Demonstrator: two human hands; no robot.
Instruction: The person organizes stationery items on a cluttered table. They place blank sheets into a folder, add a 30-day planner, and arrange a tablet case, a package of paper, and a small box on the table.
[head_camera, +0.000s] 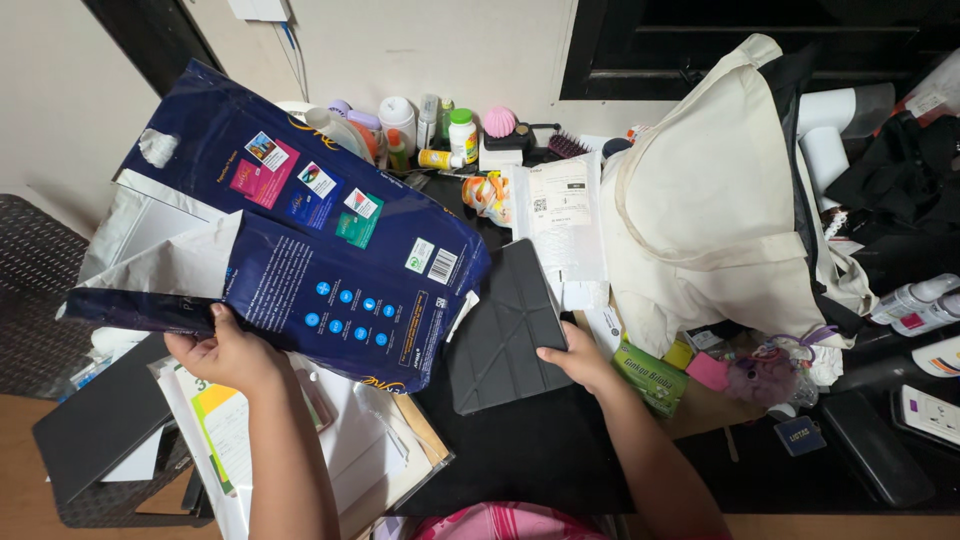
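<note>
My left hand grips the lower edge of a large dark blue paper wrapper, torn open with its white inside showing at the left. The wrapper is lifted and tilted over the desk. My right hand rests on the right edge of a dark grey folded tablet cover lying flat on the black desk. The wrapper's right corner overlaps the cover's upper left.
A cream cloth tote bag lies at the right. Bottles and jars line the back wall. Papers and folders lie under the wrapper. A green packet, pink fluffy charm and black case are at right.
</note>
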